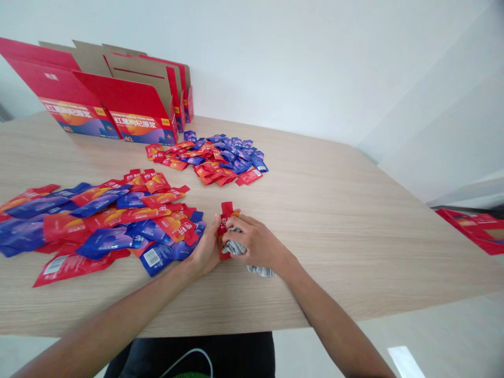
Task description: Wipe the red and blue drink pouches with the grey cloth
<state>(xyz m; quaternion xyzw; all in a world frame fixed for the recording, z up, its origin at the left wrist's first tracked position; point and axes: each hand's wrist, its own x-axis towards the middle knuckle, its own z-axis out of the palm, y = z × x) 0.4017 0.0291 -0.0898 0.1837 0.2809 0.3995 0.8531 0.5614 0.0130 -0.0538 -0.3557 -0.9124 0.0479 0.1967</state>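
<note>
My left hand (207, 247) is closed on the left edge of a red pouch (226, 209) with a narrow spout-like top, held upright just above or on the table. My right hand (255, 239) grips a crumpled grey-and-white striped cloth (234, 245) and presses it against the pouch's front. A loose end of the cloth hangs below my right palm. Beside my left wrist spreads a large heap of red and blue pouches (106, 236). Farther back lies a smaller pile of red and blue pouches (224, 155). The lower part of the held pouch is partly hidden by my fingers and the cloth.
Open red cardboard boxes (137, 118) with raised flaps stand at the back left, near the white wall (295, 63). Wood-grain table (354, 226) surface stretches to the right. Another red printed item (468, 228) sits past the table's right edge.
</note>
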